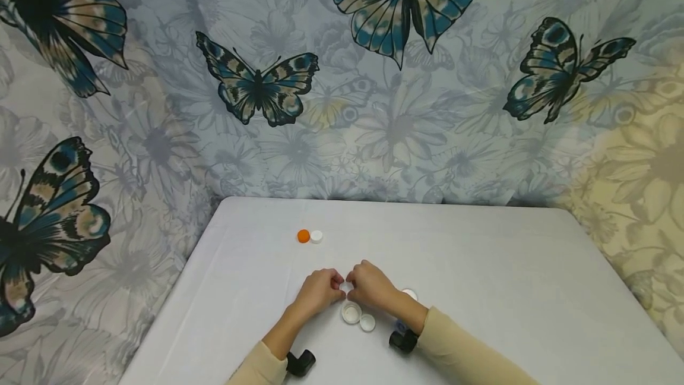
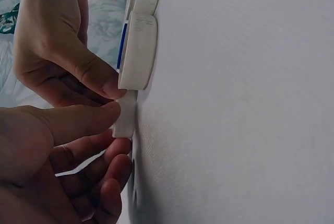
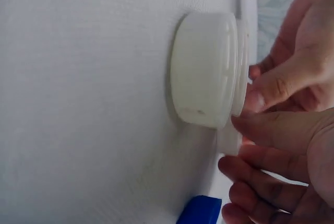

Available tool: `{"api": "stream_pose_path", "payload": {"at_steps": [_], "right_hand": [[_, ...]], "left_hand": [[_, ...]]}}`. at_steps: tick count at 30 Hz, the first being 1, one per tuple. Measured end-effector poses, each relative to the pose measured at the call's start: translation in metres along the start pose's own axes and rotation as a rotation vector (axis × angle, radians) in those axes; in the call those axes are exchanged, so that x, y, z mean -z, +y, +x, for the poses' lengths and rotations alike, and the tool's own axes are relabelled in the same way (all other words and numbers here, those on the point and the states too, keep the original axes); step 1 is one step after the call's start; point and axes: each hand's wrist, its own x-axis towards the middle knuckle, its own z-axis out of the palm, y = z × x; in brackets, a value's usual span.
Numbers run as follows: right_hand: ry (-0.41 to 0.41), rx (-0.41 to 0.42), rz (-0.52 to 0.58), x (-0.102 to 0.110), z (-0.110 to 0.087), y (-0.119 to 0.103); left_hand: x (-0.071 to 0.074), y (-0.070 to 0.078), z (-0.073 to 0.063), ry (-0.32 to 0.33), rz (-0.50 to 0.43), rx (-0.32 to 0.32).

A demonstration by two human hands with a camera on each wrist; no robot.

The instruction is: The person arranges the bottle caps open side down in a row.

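Near the middle of the table, my left hand (image 1: 322, 291) and right hand (image 1: 373, 286) meet fingertip to fingertip. Between them is a small white cap (image 2: 125, 114), which both hands pinch with thumb and fingers close to the tabletop. The right wrist view shows the same cap (image 3: 229, 141), partly covered by the right thumb. Just in front of the hands stands a wider white round lid (image 1: 351, 313) with a raised rim. A smaller white cap (image 1: 367, 322) lies right beside it.
An orange cap (image 1: 303, 236) and a white cap (image 1: 316, 236) lie side by side farther back. Another white lid (image 1: 408, 294) is partly hidden behind the right wrist. A blue object (image 3: 201, 211) stands near the right hand. A butterfly-print cloth (image 1: 401, 123) hangs behind the white table (image 1: 481, 266).
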Motion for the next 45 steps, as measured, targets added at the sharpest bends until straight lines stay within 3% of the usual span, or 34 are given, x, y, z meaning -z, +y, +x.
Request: {"api": "stream_pose_path", "payload": {"at_steps": [5, 19, 26, 30, 35, 45], "right_hand": [[-0.012, 0.036, -0.044, 0.000, 0.002, 0.000], [-0.021, -0.016, 0.092, -0.005, 0.000, 0.007], [0.006, -0.017, 0.185, 0.007, -0.001, 0.012], [0.044, 0.011, 0.206, 0.020, -0.002, 0.013], [0.105, 0.011, 0.249, 0.034, -0.011, 0.013], [0.326, 0.065, 0.315, 0.045, -0.029, 0.009]], "left_hand": [[0.001, 0.000, -0.001, -0.003, -0.004, 0.005], [-0.002, -0.008, -0.001, -0.044, -0.062, -0.023], [0.004, -0.006, 0.000, -0.003, -0.152, -0.058], [0.011, -0.002, 0.001, 0.013, -0.210, -0.067], [0.015, 0.005, -0.001, 0.053, -0.256, -0.142], [0.018, 0.019, -0.006, 0.159, -0.355, -0.260]]}}
